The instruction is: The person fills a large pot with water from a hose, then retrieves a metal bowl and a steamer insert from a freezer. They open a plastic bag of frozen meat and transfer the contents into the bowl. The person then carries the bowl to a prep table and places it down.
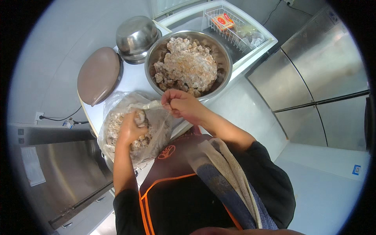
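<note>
My left hand (130,129) reaches into a clear plastic bag (160,129) of pale, floury-looking chunks (116,124). Its fingers rest against a chunk, and whether they grip it cannot be told. With fingers closed, my right hand (180,105) pinches the gathered rim of the bag and draws it to the right. Just beyond that hand stands a wide stainless steel bowl (226,70), heaped with similar coated chunks (191,64). The bag sits at the near side of the white top, and part of its contents is hidden behind my left hand.
An upturned metal pot (136,36) and a brown oval lid (98,75) stand at the far left. Behind the bowl, a chest freezer (246,60) shows a wire basket (218,28) with a box (223,22). Steel cabinets (296,79) are on the right, steel equipment (73,170) on the left.
</note>
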`<state>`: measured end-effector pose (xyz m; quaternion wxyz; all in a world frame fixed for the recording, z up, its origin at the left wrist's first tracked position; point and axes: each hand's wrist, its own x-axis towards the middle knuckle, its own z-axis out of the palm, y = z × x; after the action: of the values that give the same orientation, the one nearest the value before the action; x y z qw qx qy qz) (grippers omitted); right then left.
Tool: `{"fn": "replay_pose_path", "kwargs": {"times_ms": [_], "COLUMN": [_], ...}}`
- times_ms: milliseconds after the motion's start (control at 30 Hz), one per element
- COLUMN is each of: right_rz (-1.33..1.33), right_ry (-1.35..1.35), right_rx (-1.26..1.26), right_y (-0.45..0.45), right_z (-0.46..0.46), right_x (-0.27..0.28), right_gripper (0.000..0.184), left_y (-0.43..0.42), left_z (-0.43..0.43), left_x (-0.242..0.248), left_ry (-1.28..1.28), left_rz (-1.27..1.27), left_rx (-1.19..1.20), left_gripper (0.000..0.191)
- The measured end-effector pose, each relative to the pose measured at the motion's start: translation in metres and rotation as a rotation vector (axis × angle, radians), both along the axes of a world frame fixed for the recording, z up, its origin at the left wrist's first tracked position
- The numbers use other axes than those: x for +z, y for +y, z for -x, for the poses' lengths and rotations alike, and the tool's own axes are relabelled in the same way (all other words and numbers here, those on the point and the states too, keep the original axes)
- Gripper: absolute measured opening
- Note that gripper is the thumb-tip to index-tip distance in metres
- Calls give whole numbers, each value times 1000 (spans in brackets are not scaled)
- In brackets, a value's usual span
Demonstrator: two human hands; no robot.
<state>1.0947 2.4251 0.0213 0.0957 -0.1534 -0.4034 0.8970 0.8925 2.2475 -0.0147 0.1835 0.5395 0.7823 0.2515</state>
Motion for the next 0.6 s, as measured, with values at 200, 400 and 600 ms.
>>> {"fn": "replay_pose_path", "kwargs": {"times_ms": [200,400,600], "right_rz": [-29,-113,-139], "right_ry": [5,-70,-62], "right_rx": [8,50,9], "right_y": [-8,-24,-26], "right_z": [-13,-24,-28], "right_x": [-13,-24,-28], "right_gripper": [23,22,22], "left_y": [-14,147,180], "left_z": [20,27,31], "left_x": [69,41,35], "left_ry": [-292,-33,-107], "left_rz": [-251,-326,-332], "left_rx": [68,-208,-204], "left_gripper": [72,86,78]}}
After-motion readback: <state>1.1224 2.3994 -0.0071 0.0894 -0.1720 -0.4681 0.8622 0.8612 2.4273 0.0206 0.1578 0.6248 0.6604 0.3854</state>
